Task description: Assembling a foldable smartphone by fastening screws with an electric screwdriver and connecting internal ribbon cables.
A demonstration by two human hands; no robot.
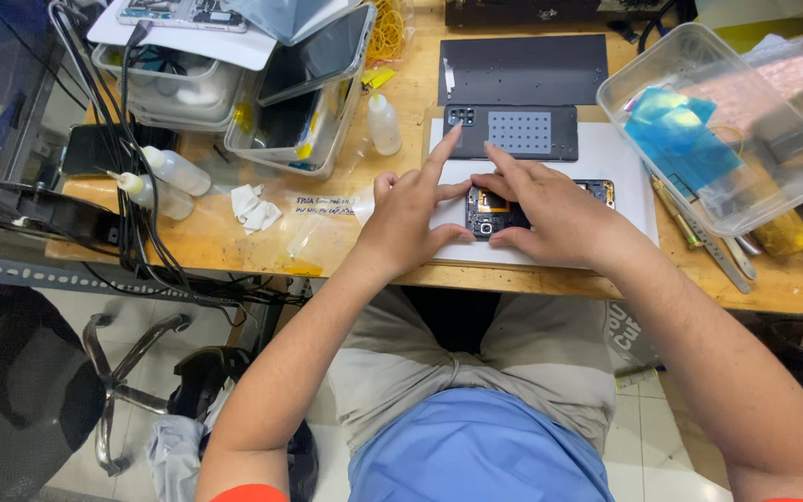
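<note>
working position: head view, looking down at a wooden workbench (234,232) with the person seated at its near edge.
opened phone: the opened phone (494,216) lies flat on a white sheet (625,186) near the bench's front edge, its internal parts facing up, mostly covered by both hands.
left hand: the left hand (408,216) rests at the phone's left end; thumb against the lower left corner, index finger stretched forward toward the back cover, the other fingers loosely bent. it braces the phone without closing around it.
right hand: the right hand (550,209) lies over the phone's middle and right part; thumb at the near edge, fingertips pressing on the top side, pinching the body lightly.
back cover: a dark back cover (513,132) with a grey rectangular pad lies just beyond the phone, partly on the white sheet.
dark mat: a dark mat (522,67) lies behind the cover.
right side: a clear plastic box (699,200) holds blue film; metal tools (708,244) lie beside it.
left side: stacked clear trays (281,149), small squeeze bottles (174,169), black cables (132,204) and crumpled tissue (255,209).
</note>
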